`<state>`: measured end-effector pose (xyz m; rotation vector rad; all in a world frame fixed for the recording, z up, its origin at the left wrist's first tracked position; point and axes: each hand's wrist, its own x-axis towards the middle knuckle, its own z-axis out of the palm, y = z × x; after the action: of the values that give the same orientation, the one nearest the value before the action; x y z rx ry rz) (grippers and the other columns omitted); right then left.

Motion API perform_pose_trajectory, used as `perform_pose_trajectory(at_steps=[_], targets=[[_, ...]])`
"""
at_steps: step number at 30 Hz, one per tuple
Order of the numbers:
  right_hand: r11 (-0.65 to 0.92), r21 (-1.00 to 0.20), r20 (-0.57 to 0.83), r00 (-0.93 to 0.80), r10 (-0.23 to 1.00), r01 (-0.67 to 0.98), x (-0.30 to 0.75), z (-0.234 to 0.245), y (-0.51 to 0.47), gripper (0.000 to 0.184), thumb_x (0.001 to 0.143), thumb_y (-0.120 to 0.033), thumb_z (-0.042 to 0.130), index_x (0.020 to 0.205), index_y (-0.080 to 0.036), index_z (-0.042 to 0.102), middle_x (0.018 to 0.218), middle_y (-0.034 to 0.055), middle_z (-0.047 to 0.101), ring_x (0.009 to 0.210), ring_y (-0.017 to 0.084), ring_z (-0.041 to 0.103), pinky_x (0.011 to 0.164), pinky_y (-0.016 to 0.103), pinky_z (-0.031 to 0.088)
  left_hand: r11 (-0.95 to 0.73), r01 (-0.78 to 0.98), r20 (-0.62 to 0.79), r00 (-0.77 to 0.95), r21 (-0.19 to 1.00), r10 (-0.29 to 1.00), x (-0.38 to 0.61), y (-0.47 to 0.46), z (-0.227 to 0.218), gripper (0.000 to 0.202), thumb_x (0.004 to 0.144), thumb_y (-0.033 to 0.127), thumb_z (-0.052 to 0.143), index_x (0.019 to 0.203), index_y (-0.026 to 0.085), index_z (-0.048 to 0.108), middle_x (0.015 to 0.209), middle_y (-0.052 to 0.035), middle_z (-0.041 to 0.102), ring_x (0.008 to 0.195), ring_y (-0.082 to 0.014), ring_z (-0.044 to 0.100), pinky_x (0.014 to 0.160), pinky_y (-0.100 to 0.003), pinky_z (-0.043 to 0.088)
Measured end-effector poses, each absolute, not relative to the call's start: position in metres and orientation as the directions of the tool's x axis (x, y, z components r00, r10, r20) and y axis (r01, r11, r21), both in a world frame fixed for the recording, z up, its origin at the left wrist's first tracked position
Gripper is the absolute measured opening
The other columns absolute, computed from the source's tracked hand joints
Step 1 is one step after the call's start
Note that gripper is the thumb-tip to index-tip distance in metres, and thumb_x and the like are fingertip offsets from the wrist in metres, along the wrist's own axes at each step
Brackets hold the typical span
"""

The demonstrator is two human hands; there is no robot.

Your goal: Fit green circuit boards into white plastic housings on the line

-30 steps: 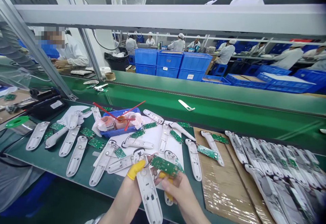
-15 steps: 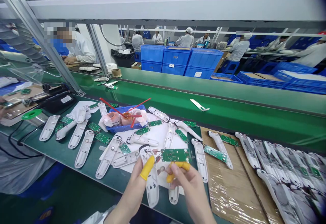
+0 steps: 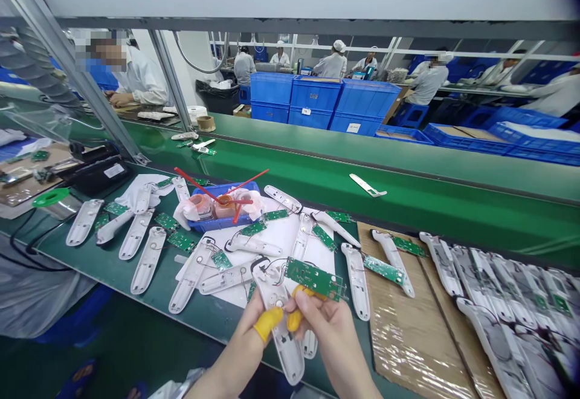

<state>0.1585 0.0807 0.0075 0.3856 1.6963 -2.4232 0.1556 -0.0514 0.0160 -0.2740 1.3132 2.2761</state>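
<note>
White casing (image 3: 289, 353) is clamped in our left hand (image 3: 248, 332), over the near edge of the green table (image 3: 104, 263); to its right lies a cardboard sheet (image 3: 403, 338); farther left stands a blue tray (image 3: 212, 226); just above our right hand (image 3: 330, 321), whose grip we cannot tell, sits a green circuit board (image 3: 312, 277); a yellow cover (image 3: 268, 325) sheathes our left thumb.

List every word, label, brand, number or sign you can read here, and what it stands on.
No text is legible.
White label on the lower middle blue crate: too small to read.
White label on the lower right blue crate: too small.
Faint marking on the upper middle crate: too blurred.
White sticker on the black case: too blurred.
Light markings on the green circuit board by the right hand: too small.
</note>
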Motion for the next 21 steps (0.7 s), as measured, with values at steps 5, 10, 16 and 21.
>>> perform_pose_trajectory(at_steps=[5, 10, 16, 21], targets=[[-0.442, -0.888, -0.193, -0.975, 0.113, 0.125, 0.162, 0.005, 0.076, 0.029, 0.070, -0.045, 0.076, 0.071, -0.016, 0.069, 0.055, 0.0000, 0.060, 0.046, 0.007, 0.047, 0.050, 0.020, 0.047, -0.381, -0.497, -0.437, -0.868, 0.780, 0.237, 0.161, -0.051, 0.011, 0.057, 0.075, 0.039, 0.068, 0.129, 0.028, 0.052, 0.134, -0.0053, 0.056, 0.134, -0.0283, 0.038, 0.113, -0.040, 0.025], [-0.461, -0.846, -0.346, -0.934, 0.094, 0.267, 0.161, 0.011, 0.077, 0.038, 0.056, -0.046, 0.084, 0.074, -0.015, 0.072, 0.063, 0.0031, 0.066, 0.054, 0.011, 0.057, 0.048, 0.020, 0.049, -0.386, -0.453, -0.389, -0.890, 0.803, 0.236, 0.163, -0.052, 0.014, 0.065, 0.074, 0.042, 0.069, 0.134, 0.028, 0.047, 0.136, -0.0056, 0.056, 0.134, -0.0284, 0.038, 0.113, -0.040, 0.027], [-0.421, -0.874, -0.361, -0.903, 0.231, 0.242, 0.165, 0.018, 0.073, 0.036, 0.054, -0.046, 0.085, 0.074, -0.018, 0.073, 0.069, 0.0041, 0.069, 0.063, 0.014, 0.062, 0.053, 0.020, 0.053, -0.404, -0.457, -0.363, -0.885, 0.792, 0.290, 0.166, -0.051, 0.008, 0.077, 0.073, 0.046, 0.069, 0.140, 0.028, 0.037, 0.143, -0.0064, 0.049, 0.136, -0.0291, 0.035, 0.114, -0.043, 0.024], [-0.292, -0.948, -0.210, -0.941, 0.267, 0.129, 0.167, 0.009, 0.076, 0.029, 0.060, -0.043, 0.082, 0.068, -0.018, 0.072, 0.065, 0.0049, 0.068, 0.047, 0.013, 0.054, 0.039, 0.023, 0.049, -0.380, -0.466, -0.375, -0.880, 0.799, 0.292, 0.167, -0.052, 0.009, 0.076, 0.077, 0.049, 0.063, 0.142, 0.024, 0.032, 0.145, -0.0073, 0.045, 0.136, -0.0270, 0.034, 0.114, -0.039, 0.025]])
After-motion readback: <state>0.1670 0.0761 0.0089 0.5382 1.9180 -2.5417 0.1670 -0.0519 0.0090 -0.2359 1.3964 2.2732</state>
